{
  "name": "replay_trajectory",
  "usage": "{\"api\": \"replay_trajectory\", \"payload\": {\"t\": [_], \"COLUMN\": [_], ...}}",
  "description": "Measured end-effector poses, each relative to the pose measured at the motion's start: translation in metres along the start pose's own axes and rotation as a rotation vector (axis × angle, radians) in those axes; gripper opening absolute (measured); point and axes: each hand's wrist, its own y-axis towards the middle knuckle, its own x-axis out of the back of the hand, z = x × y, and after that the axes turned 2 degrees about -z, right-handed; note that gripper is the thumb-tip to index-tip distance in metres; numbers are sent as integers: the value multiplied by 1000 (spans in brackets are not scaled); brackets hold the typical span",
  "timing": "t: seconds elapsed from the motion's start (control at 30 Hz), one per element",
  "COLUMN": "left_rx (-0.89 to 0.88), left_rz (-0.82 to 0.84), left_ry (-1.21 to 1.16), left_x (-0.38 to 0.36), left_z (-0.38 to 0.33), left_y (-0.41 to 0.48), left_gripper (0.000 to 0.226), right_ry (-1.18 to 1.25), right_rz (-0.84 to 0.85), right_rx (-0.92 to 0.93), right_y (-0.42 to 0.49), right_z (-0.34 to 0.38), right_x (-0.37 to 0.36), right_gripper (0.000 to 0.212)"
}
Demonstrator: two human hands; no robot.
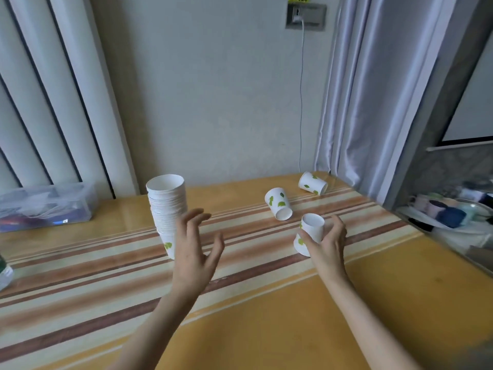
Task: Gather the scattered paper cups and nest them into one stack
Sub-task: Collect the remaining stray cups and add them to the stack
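A tall stack of nested white paper cups [166, 206] with green leaf prints stands upright on the striped table [266, 303], left of centre. My left hand [196, 249] hovers just in front and to the right of the stack, fingers spread, holding nothing. My right hand [329, 243] wraps around an upside-down paper cup [312, 227] resting on the table. Two more cups lie on their sides further back: one [278, 206] with its mouth facing me, another [312, 183] near the table's far right corner.
A clear plastic box [45, 205] with things inside sits at the back left. A curtain [373, 102] hangs at the right, with a cable down the wall. A shelf with bowls [450, 212] lies beyond the table's right edge.
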Motion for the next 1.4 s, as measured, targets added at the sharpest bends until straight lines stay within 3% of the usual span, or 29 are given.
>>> {"api": "replay_trajectory", "payload": {"t": [0.07,0.1,0.17,0.27,0.37,0.53,0.7,0.83,0.93,1.07,1.27,1.4], "left_rx": [105,190,392,613,716,781,906,929,975,934,735,480], "left_rz": [157,230,340,426,407,320,417,547,490,391,385,266], "left_ry": [-68,-96,-164,-259,-255,-23,178,255,-10,-437,-484,-423], "left_x": [-28,-43,-73,-111,-146,-205,-247,-263,-257,-197,-80,-10], "left_z": [-1,1,7,20,30,34,34,45,53,46,18,-9], "left_y": [-7,-9,-12,-11,3,43,77,88,85,63,43,68], "left_gripper": [35,32,33,33,38,71,102,101,86,54,65,95], "right_ry": [-71,-96,-111,-31,13,-143,-167,-209,-249,-253,-134,113], "right_rz": [116,160,206,128,77,60,54,42,63,139,257,391], "right_rx": [-87,-119,-170,-199,-181,-105,-87,-67,-68,-15,1,45], "right_y": [10,15,27,44,55,57,60,59,58,52,28,16], "right_z": [-13,-19,-29,-43,-58,-72,-74,-75,-73,-63,-27,27], "right_x": [-4,-8,-12,-11,-9,-18,-20,-22,-22,-20,-26,-44], "right_gripper": [112,112,97,75,69,70,70,71,77,84,71,69]}}
